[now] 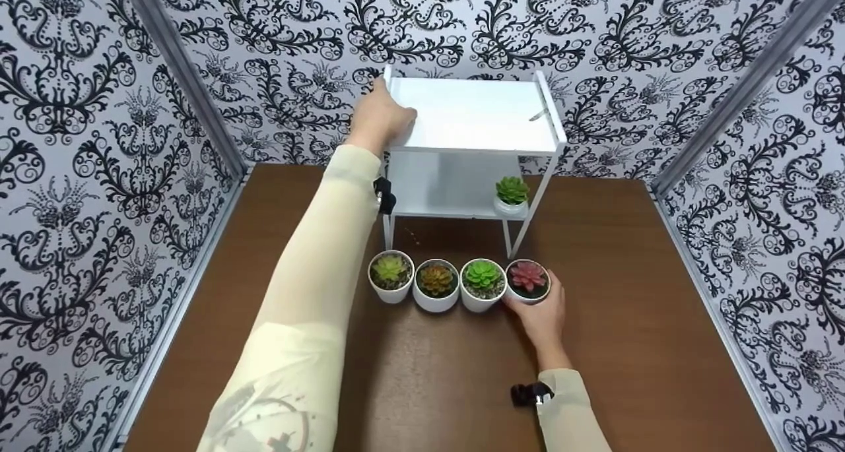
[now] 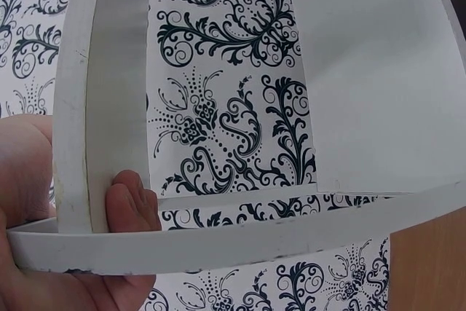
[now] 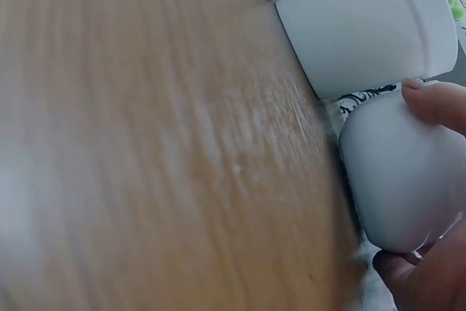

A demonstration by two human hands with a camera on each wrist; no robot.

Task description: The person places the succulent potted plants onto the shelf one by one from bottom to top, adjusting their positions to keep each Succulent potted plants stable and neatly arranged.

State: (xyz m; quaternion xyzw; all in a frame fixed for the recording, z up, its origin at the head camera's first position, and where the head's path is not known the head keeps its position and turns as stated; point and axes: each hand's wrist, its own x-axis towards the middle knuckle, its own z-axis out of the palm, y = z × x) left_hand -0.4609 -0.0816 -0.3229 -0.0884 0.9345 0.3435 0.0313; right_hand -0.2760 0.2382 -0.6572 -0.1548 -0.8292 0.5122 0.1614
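My left hand grips the upper left side of a white two-tier shelf, its fingers curled round the frame in the left wrist view. At the right end of a row of potted succulents, my right hand holds the white pot with a red succulent. Thumb and fingers lie on opposite sides of that white pot in the right wrist view. Left of it stand a bright green succulent, a brown-orange one and a yellow-green one, each in a white pot.
Another green succulent in a small white pot sits on the lower tier's right end. The shelf stands on a brown wooden table, behind the row. Patterned walls with grey metal edges enclose the table at the back and sides.
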